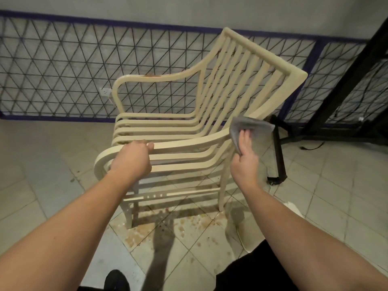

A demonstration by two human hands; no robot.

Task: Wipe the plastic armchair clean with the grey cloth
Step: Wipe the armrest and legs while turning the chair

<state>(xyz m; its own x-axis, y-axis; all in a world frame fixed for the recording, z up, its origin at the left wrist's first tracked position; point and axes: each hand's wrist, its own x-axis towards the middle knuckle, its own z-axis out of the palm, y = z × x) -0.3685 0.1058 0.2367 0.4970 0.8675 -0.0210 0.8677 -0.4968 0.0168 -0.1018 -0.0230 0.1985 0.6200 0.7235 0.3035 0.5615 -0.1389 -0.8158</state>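
A cream slatted plastic armchair [210, 97] stands on the tiled floor, its back toward the upper right. My left hand [133, 159] grips the near armrest from above, fingers curled round its edge. My right hand [244, 156] holds the grey cloth [252, 128] against the rear end of that armrest, where it meets the backrest post. The cloth hangs over my fingers and hides part of the joint. A brownish stain shows on the far armrest [152, 76].
A wire mesh fence [63, 66] with a blue frame runs behind the chair. A black stand [278, 152] and a black slanted post [346, 80] are at the right. Brown dirt spots [184, 226] lie on the tiles under the chair. My dark shoe [116, 279] is at the bottom.
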